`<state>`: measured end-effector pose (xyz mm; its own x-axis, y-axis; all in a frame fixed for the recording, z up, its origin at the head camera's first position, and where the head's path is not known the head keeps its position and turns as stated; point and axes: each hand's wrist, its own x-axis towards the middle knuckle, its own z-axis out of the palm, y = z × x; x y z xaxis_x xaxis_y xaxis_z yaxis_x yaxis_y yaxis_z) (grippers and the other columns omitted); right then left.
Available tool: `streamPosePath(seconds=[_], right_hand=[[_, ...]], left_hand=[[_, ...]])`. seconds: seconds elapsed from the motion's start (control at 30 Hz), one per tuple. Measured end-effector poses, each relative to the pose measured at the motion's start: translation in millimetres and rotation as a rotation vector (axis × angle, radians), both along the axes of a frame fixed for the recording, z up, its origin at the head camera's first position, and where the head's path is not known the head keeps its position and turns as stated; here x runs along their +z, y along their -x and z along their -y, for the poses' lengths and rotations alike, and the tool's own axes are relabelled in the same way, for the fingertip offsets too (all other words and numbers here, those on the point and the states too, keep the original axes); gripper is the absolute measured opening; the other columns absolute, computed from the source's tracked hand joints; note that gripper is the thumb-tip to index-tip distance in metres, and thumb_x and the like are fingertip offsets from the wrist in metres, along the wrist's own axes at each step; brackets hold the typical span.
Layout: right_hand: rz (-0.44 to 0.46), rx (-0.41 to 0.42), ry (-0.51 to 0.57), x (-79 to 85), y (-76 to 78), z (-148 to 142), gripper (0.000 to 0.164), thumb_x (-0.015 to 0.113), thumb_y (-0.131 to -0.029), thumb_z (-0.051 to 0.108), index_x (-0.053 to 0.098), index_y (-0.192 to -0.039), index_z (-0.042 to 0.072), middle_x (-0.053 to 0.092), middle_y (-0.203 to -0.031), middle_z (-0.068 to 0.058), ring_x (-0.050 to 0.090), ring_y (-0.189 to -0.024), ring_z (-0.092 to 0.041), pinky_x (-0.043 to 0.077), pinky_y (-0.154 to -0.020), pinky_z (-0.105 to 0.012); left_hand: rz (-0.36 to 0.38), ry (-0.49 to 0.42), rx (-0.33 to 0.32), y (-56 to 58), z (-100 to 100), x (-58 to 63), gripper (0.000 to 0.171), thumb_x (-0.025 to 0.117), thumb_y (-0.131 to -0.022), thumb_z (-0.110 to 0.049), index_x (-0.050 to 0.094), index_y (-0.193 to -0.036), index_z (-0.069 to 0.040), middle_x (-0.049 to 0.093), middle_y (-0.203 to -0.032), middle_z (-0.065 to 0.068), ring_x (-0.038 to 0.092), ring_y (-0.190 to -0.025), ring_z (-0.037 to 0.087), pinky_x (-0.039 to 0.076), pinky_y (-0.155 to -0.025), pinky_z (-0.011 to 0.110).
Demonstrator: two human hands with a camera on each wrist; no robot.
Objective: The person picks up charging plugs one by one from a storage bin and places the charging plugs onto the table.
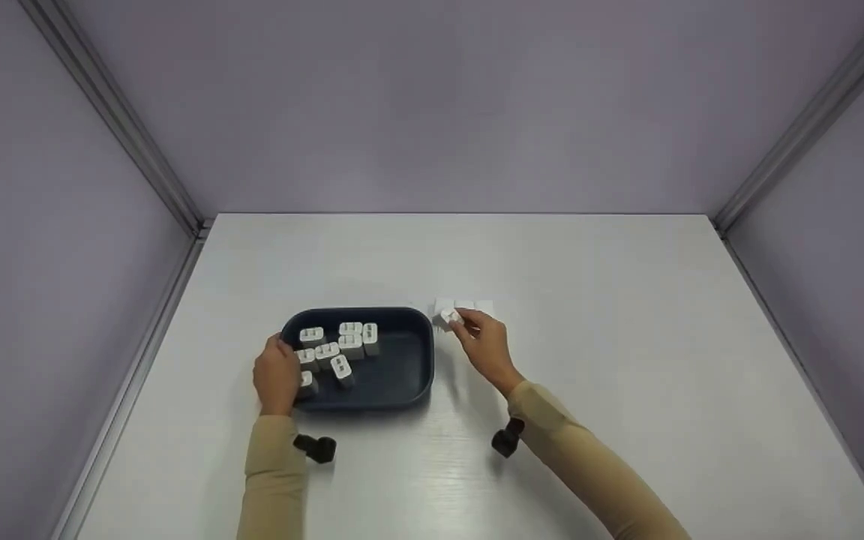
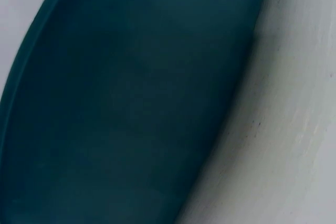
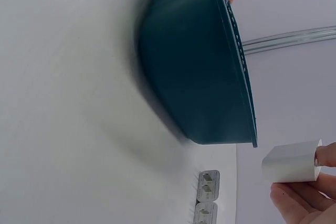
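Head view: tan sleeves [image 1: 273, 472] lay nearest, a black device [image 1: 319, 448] by each wrist.
Left hand [image 1: 276, 376]: gripped the left rim of the dark basin [image 1: 402, 367].
Basin load: several white blocks [image 1: 351, 346], clustered toward its left side.
Right hand [image 1: 487, 346]: pinched one raised block [image 1: 448, 319] beside the basin's right rim.
Pinch: best light, I judged, on the block's sides, basin braced, knuckles clear of that rim.
Row [image 1: 484, 306]: more white blocks side by side on the table [image 1: 649, 352], just beyond the pinched one.
Back panel [image 1: 447, 112]: pale purple.
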<state>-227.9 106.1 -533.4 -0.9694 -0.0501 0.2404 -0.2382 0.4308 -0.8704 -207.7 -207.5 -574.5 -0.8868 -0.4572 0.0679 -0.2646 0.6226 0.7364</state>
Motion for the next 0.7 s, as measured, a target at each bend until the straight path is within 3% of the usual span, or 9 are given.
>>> streamPosePath(seconds=[0.7], right_hand=[[-0.015,-0.147,-0.012,-17.7,7.0,-42,0.029,0.062,-0.092,0.005,0.064,-0.117,-0.009,0.068,-0.113,-0.027,0.067,-0.108,-0.037,0.055,-0.092,-0.041]], left_hand=[[-0.006,0.007,0.006,0.1,-2,1.8,0.043,0.031,-0.101,-0.015,0.055,-0.125,0.012,0.062,-0.119,0.034,0.062,-0.106,0.05,0.048,-0.089,0.057]])
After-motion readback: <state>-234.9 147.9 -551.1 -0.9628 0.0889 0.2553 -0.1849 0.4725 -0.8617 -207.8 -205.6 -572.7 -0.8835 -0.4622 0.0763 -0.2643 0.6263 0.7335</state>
